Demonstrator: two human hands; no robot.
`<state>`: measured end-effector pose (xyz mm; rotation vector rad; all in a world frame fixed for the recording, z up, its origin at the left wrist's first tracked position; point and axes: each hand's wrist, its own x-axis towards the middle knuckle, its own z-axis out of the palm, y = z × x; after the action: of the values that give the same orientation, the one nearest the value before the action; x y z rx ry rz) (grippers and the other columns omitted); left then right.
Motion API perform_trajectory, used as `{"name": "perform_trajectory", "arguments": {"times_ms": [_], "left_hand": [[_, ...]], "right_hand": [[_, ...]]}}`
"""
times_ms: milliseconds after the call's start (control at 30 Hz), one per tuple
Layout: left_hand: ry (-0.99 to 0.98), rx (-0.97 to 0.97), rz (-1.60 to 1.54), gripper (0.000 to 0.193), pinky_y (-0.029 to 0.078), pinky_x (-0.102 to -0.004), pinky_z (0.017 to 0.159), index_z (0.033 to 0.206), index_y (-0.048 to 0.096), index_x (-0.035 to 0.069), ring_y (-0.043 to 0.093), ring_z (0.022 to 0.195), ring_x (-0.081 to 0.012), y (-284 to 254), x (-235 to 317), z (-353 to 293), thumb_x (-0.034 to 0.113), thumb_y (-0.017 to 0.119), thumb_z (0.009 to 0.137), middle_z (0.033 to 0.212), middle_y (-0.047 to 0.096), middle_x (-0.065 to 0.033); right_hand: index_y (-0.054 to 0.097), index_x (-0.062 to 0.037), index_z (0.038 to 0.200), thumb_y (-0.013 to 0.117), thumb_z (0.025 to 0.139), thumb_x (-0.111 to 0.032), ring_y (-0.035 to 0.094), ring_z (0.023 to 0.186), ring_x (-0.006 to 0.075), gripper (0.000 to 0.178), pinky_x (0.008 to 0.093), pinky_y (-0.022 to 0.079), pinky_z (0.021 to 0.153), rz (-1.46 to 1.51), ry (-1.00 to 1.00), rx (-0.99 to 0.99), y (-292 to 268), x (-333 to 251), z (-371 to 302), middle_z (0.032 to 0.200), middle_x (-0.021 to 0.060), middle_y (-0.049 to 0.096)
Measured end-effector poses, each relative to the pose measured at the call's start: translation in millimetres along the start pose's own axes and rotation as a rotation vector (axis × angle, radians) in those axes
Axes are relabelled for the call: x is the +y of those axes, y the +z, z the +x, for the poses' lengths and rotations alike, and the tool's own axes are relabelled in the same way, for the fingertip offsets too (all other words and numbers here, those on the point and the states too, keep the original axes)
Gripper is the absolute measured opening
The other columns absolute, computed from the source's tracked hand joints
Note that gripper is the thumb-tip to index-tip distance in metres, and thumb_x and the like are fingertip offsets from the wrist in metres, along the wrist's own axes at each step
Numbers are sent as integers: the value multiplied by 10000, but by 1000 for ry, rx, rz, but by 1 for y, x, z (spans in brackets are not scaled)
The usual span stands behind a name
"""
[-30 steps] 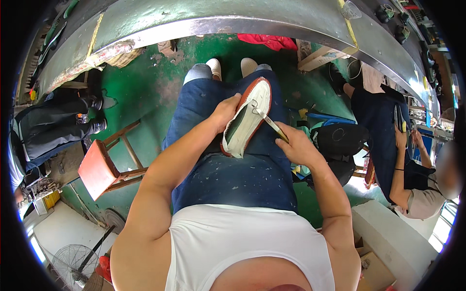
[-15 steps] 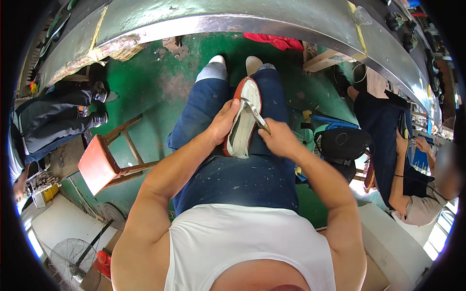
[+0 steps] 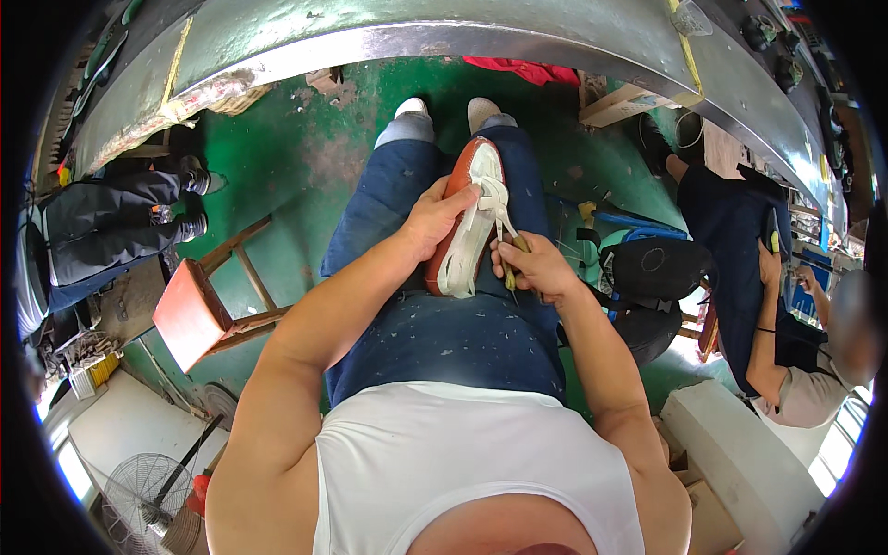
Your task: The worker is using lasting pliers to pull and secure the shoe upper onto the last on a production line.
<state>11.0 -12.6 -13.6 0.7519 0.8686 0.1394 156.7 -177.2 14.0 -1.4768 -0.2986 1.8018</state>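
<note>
A reddish-brown shoe (image 3: 464,248) lies sole side up along my thighs, its underside whitish with a pale strip. My left hand (image 3: 431,220) grips its left side, the thumb pressed on the white underside near the middle. In my right hand (image 3: 539,267) is a pair of pincers (image 3: 497,198), held by its yellowish handles. The broad metal jaws rest over the front half of the underside, close to my left thumb. A thin pointed piece sticks out below my right fingers; I cannot make out what it is.
A metal-edged workbench (image 3: 444,48) curves across the far side. On the left stand a red-topped stool (image 3: 192,314) and a fan (image 3: 153,504). A black bag (image 3: 659,276) is to my right. Seated co-workers are at both sides; the right one (image 3: 805,375) holds a tool.
The pincers have turned, showing their jaws broadside over the shoe. My right hand has moved slightly down and right, its fingers re-set on the handles. The shoe has tilted, showing more brown side.
</note>
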Motion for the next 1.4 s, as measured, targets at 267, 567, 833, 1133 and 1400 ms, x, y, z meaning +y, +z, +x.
{"name": "perform_trajectory", "arguments": {"times_ms": [267,567,833,1133,1400], "left_hand": [[-83,176,294,433,553,-375,840,1230,558,-5,675,945,-209,11,14,13,239,698,901,1077,672,-126],[-97,122,399,469,551,-381,862,1248,529,-5,669,973,-218,13,12,12,219,725,886,1108,653,-134],[-199,-91,222,543,547,-391,927,1311,506,8,675,1047,-226,3,27,7,209,762,877,1186,666,-132],[-267,-129,169,486,544,-393,944,1296,542,21,681,1052,-220,-4,31,12,188,755,893,1178,684,-118],[-169,-89,324,525,522,-368,968,1356,489,14,652,1092,-210,-3,16,12,177,717,913,1228,655,-110]], "right_hand": [[602,6,1131,600,1003,-249,671,766,134,285,232,480,485,-163,127,-70,-48,-38,-18,964,87,682],[576,48,965,475,1034,-363,631,854,485,429,529,487,780,-1100,-395,220,-25,-70,16,834,288,648],[586,24,880,533,1026,-322,655,642,215,379,366,515,635,-918,-350,213,-22,-53,9,713,121,645],[617,21,931,604,968,-312,648,837,440,335,484,506,763,-1110,-113,-60,-3,-55,-55,848,241,672],[602,4,973,575,984,-329,643,900,442,334,526,495,791,-1154,-363,191,2,0,-54,928,243,674]]}}
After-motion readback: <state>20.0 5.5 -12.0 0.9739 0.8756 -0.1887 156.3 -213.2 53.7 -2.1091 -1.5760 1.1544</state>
